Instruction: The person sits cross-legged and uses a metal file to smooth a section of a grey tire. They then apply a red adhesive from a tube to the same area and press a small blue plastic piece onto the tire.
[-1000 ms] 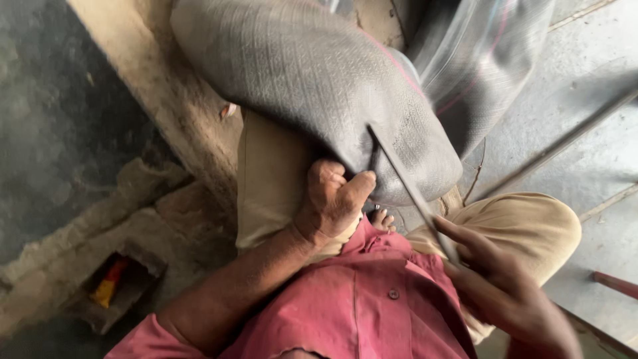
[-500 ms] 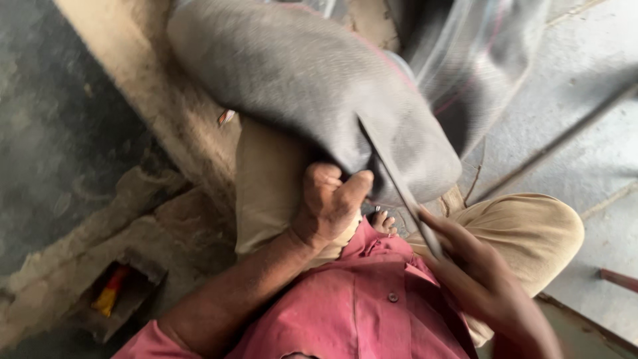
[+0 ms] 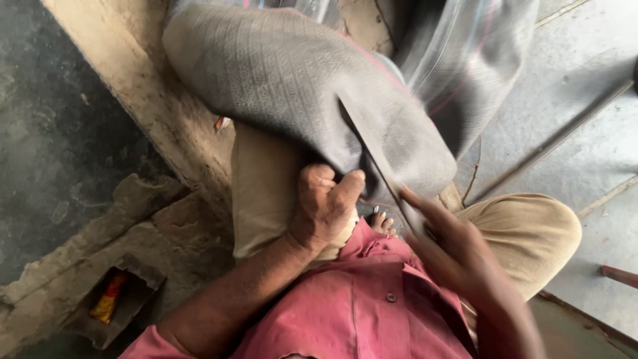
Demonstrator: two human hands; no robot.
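Observation:
A grey rubber tyre point(image 3: 286, 86) rests across my lap, its tread facing up. My left hand point(image 3: 325, 206) is closed on the tyre's near edge and holds it against my knee. My right hand point(image 3: 452, 249), blurred by motion, grips a long flat metal tool point(image 3: 369, 146). The tool's blade lies on the tyre wall and points up and to the left. I wear a red shirt and tan trousers. Toes of a bare foot point(image 3: 382, 223) show between my hands.
A low concrete kerb point(image 3: 133, 86) runs along the left. A small dark tray point(image 3: 116, 299) with a red and yellow object sits on the rough ground at lower left. A thin metal rod point(image 3: 558, 136) lies on the grey floor at right.
My right hand has pushed the metal tool further up along the tyre wall. My left hand keeps its hold on the tyre's edge.

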